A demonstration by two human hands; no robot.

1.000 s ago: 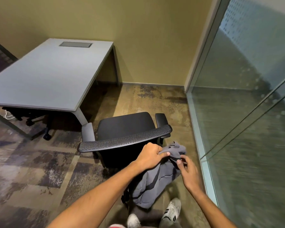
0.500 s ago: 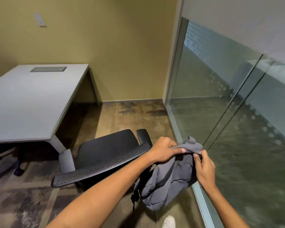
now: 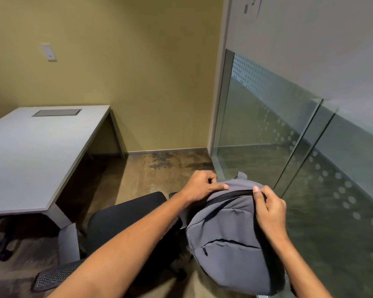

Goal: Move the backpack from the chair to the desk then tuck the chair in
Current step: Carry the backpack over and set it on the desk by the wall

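Note:
A grey backpack (image 3: 230, 241) hangs in the air to the right of the black office chair (image 3: 125, 218), its front pocket facing me. My left hand (image 3: 202, 186) grips its top edge on the left side. My right hand (image 3: 269, 209) grips the top edge on the right. The chair's seat lies under my left forearm, with its mesh backrest rim (image 3: 56, 276) at lower left. The grey desk (image 3: 30, 160) stands to the left, its top bare except for a recessed cable panel (image 3: 56, 112).
A glass partition (image 3: 267, 136) runs along the right, close to the backpack. A yellow wall stands behind the desk. Another chair's wheeled base (image 3: 2, 252) shows under the desk at far left. Patterned carpet lies between chair and wall.
Both hands have lifted the backpack higher and turned it so its front faces me. My view has tilted upward, so the chair now sits lower in the frame.

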